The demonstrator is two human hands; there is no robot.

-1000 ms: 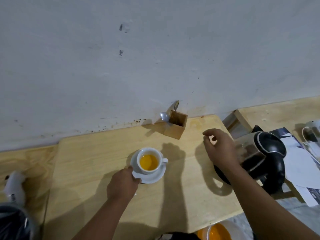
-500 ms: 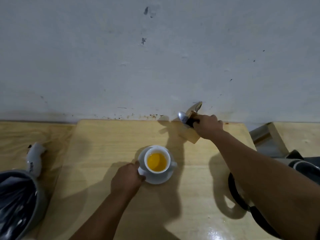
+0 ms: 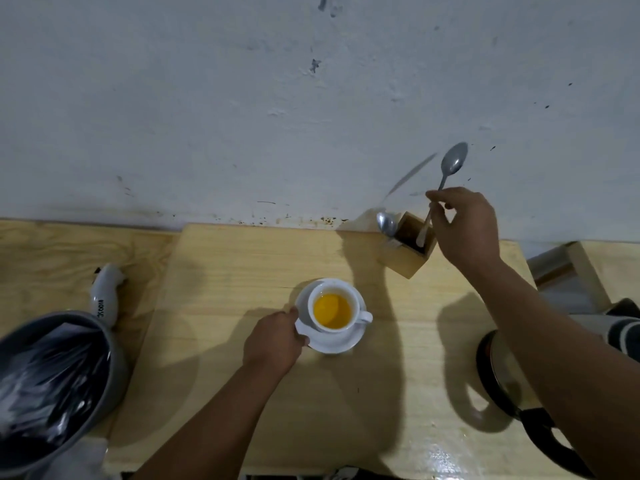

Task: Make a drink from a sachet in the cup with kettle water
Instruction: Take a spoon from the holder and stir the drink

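A white cup [image 3: 360, 317] of orange liquid stands on a white saucer [image 3: 337, 342] in the middle of the wooden table. My left hand [image 3: 273, 337] grips the saucer's left rim. My right hand [image 3: 464, 226] pinches a metal spoon [image 3: 446, 174] by its handle, bowl end up, with the handle tip still over the wooden holder [image 3: 410, 249] at the wall. A second spoon [image 3: 386, 223] leans in that holder. The kettle [image 3: 509, 386] sits at the right, mostly behind my right forearm.
A grey bin [image 3: 59, 386] lined with a dark bag sits at the lower left, with a white handheld device [image 3: 105, 294] beside it. The wall runs along the table's far edge. Wooden pieces and a striped object lie at the far right.
My right hand went from near the kettle to the holder, took a spoon and lifted it upward. My left hand stayed on the saucer. The view shifted left.
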